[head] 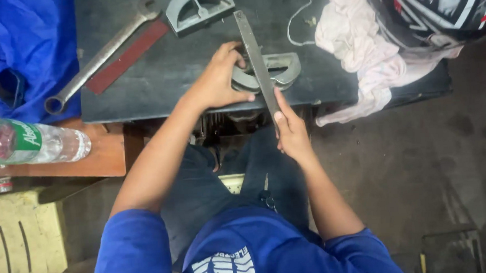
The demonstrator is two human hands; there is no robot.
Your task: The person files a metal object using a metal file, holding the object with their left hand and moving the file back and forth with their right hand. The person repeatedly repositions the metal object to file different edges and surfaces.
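Observation:
My left hand (218,79) presses down on a grey curved metal part (284,69) lying near the front edge of a dark work table (157,85). My right hand (291,133) grips the near end of a long flat metal file (254,53), which lies slanted across the top of that part. The file's far end points away from me.
A large spanner (97,58) and a dark red flat strip (128,56) lie at the table's left. A second grey curved part (197,8) sits at the back. A pale rag (360,47) and a helmet (441,4) are at the right, with blue cloth (22,48) and a plastic bottle (30,143) at the left.

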